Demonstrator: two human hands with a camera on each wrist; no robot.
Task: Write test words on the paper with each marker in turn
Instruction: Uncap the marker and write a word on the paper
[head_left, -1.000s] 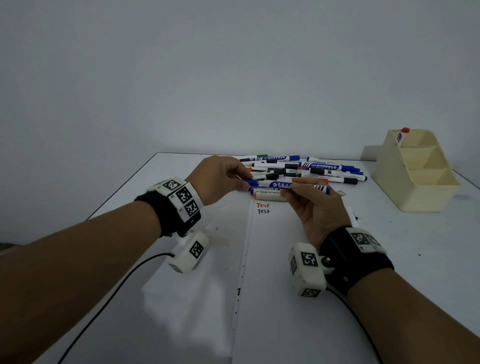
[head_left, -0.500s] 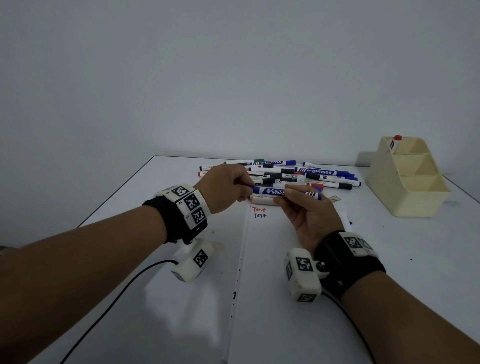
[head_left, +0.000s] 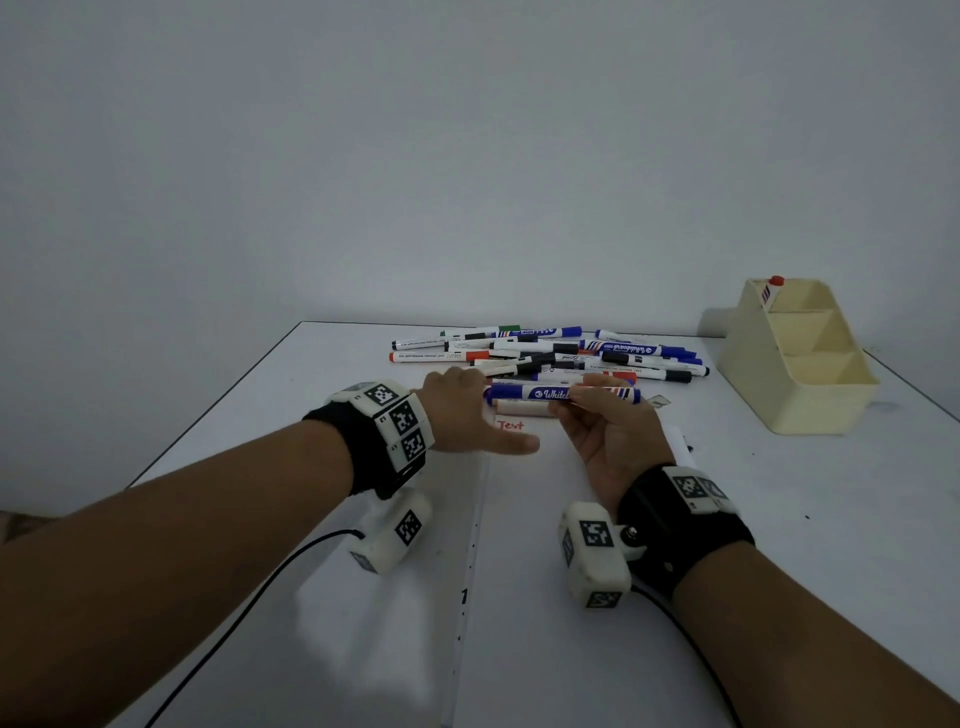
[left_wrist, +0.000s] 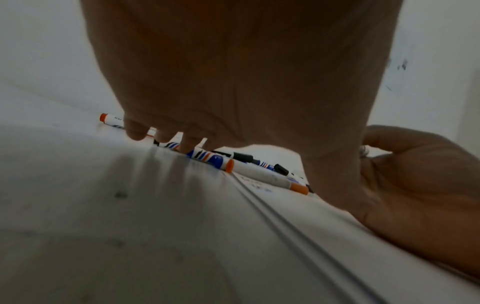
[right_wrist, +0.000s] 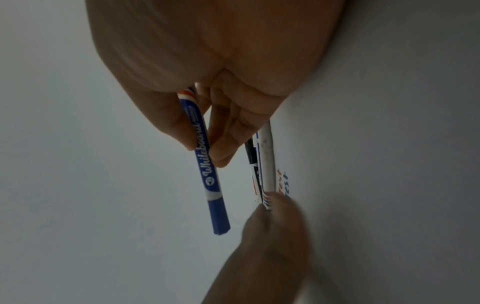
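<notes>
The right hand (head_left: 605, 434) pinches the blue marker (head_left: 558, 393) level above the paper (head_left: 519, 571), just short of the marker pile (head_left: 550, 356). The left hand (head_left: 457, 415), fingers relaxed, hovers beside the marker's capped end, holding nothing.

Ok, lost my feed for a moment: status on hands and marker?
Right hand grips blue marker, cap on. Left hand open, fingertips at the marker pile. Left thumb lies across the paper.

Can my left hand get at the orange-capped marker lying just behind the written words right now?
Probably yes: the left hand is open beside the orange-capped marker, with nothing between them.
</notes>
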